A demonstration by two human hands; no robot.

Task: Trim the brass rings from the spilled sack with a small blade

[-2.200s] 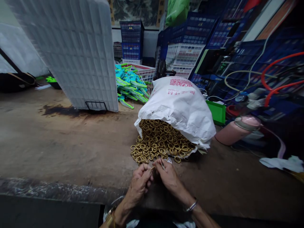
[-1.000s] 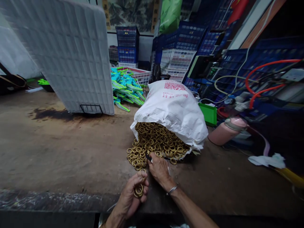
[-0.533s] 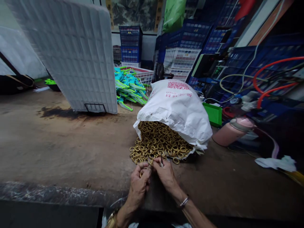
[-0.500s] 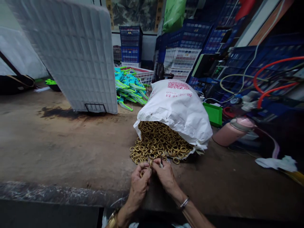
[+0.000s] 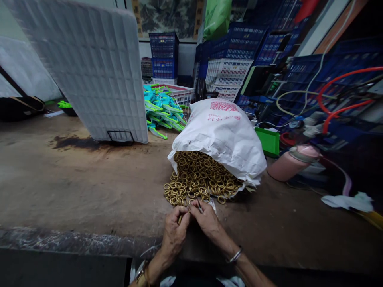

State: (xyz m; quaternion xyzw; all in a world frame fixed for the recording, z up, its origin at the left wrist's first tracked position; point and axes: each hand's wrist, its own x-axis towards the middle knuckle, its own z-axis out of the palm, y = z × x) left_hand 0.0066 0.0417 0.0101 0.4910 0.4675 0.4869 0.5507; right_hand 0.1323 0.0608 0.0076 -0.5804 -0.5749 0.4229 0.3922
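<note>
A white woven sack (image 5: pixel 221 131) with red print lies on its side, its mouth spilling many brass-coloured rings (image 5: pixel 197 175) onto the table. In front of the pile, my left hand (image 5: pixel 174 228) is closed on a brass-coloured ring (image 5: pixel 180 219), partly hidden by the fingers. My right hand (image 5: pixel 208 223) pinches a slim dark pointed tool (image 5: pixel 200 206); its exact kind is too small to tell. The fingertips of both hands meet just short of the loose rings. Whatever lies between them is mostly covered.
A tall pale ribbed panel (image 5: pixel 95 71) stands in a black wire stand at left. Behind the sack are turquoise-and-green pieces (image 5: pixel 163 107) and stacked crates (image 5: pixel 229 73). To the right are a green tray (image 5: pixel 267 142), a pink bottle (image 5: pixel 293 162) and orange hoses (image 5: pixel 332 109).
My hands have shifted slightly, fingertips closer together. The ring seen upright between them earlier is now mostly hidden by the fingers. The sack and pile look unchanged.
</note>
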